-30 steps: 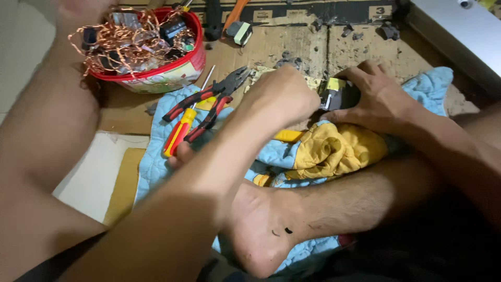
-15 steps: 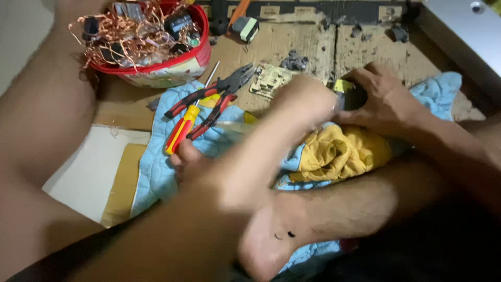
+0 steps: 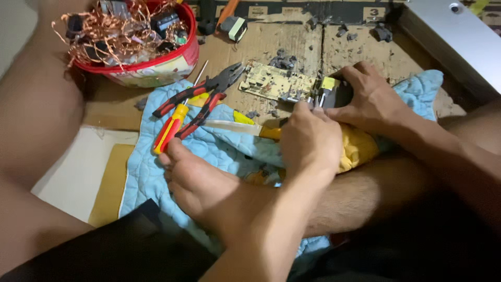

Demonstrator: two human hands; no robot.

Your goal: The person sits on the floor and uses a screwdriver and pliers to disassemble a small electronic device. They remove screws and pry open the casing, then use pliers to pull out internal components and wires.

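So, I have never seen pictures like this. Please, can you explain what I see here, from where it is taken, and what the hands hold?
A camera on the person's head looks down at their own bare hands and crossed legs on the floor. The left hand and the right hand together grip a small yellow and black part at the edge of a circuit board. Beside them, on a blue cloth, lie red pliers, a screwdriver and a knife. A red bowl holds copper wire.
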